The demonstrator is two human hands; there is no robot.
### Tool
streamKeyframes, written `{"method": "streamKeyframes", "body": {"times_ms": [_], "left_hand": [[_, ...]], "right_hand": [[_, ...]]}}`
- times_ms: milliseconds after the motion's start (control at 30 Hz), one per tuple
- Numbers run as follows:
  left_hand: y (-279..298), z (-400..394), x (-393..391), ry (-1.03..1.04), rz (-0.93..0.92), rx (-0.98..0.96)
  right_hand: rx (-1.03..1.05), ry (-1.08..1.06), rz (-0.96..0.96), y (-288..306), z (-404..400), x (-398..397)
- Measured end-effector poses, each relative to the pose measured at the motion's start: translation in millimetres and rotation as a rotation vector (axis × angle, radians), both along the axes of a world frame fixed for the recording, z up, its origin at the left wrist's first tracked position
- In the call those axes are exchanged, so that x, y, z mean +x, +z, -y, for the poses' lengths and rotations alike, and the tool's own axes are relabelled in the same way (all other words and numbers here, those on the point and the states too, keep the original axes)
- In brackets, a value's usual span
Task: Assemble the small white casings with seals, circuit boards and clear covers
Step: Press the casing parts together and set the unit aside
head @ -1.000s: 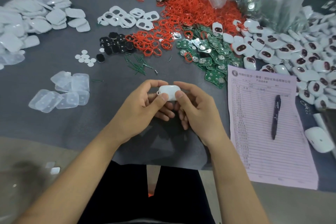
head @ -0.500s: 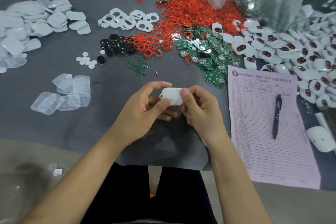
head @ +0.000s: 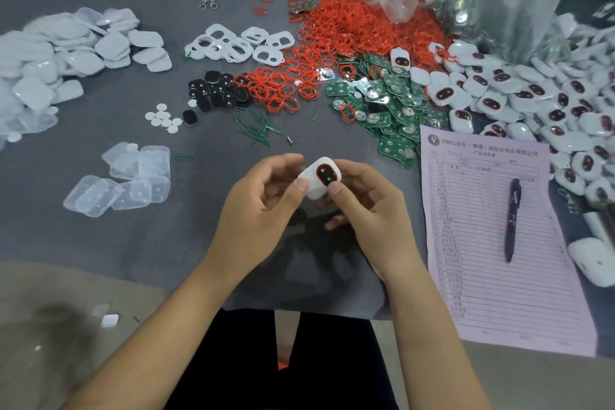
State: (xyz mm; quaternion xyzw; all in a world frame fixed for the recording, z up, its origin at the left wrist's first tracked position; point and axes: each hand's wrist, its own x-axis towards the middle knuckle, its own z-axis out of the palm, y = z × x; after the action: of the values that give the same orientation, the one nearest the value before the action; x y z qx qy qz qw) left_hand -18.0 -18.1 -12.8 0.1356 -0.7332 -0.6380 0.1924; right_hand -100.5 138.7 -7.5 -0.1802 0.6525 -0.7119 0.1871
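Far left on the tabletop point(head: 199, 210) you have the clear covers point(head: 119, 181), a loose stack well apart from your hands, with a bigger heap of white flat parts point(head: 66, 53) behind them.

Your left hand point(head: 256, 210) pinches the white casing point(head: 319, 181) at its lower left corner: thumb tip pressed on the near face, index finger curled over the top edge, other fingers loosely bent underneath. The fingers are closed on the part, not spread.

The casing sits between both hands, held above the tabletop and tilted so its window side faces you. The window shows a dark oval with a red seal rim. Its long axis runs roughly from near-left to far-right, slanting away from you.

Your right hand point(head: 369, 210) grips the other side: thumb tip on the lower right of the face just below the window, fingers curled behind. Both hands touch the casing, so neither is nearer.

Key relation: the casing's open side isn't visible from here, it faces away and down. The covers lie to your left, so the left hand looks the shorter reach for one, with the right holding the casing alone. The green circuit boards point(head: 382, 103) and red seals point(head: 349, 30) lie ahead and to the right, nearer your right hand. The finished casings point(head: 532, 100) are piled far right, past the pink form point(head: 492, 243) and the pen point(head: 512, 220).

Can't tell whether a board is already seated inside.
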Motion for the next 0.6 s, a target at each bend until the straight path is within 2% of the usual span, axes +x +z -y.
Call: {"method": "streamKeyframes", "body": {"times_ms": [67, 233, 367, 600], "left_hand": [[-0.1, 2.0, 1.0, -0.018, 0.026, -0.092], [2.6, -2.0, 2.0, -0.164, 0.099, -0.082], [4.6, -3.0, 1.6, -0.131, 0.077, -0.009], [4.7, -3.7, 0.8, -0.139, 0.062, -0.064]], "right_hand": [[-0.003, -0.015, 0.018, -0.1, -0.9, -0.3], [0.090, -0.056, -0.077, -3.2, -2.0, -1.4], [0.082, 0.010, -0.110, -3.0, -2.0, -1.6], [0.079, 0.040, -0.165, -4.6, -2.5, -0.1]]}}
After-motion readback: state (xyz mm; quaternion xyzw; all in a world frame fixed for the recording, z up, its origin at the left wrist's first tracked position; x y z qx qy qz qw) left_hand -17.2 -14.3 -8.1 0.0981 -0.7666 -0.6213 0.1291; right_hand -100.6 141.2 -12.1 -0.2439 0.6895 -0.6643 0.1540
